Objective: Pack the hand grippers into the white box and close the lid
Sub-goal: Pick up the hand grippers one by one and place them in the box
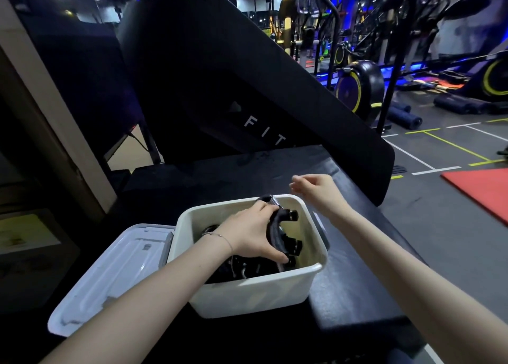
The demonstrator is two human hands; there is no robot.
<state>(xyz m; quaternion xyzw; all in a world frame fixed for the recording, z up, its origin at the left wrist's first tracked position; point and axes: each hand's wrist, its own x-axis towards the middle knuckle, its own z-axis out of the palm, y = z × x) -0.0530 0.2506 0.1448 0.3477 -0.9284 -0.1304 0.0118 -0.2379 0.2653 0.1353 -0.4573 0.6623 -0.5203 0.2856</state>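
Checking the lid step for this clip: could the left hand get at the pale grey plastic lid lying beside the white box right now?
Probably not at once. The left hand is inside the white plastic box, gripping a black hand gripper. Once it lets go, the pale grey plastic lid lies uncovered just left of the box.

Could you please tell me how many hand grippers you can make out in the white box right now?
1 clearly: the black hand gripper held by the left hand inside the white box. Dark shapes beneath it may be more grippers, but they are too dim to count.
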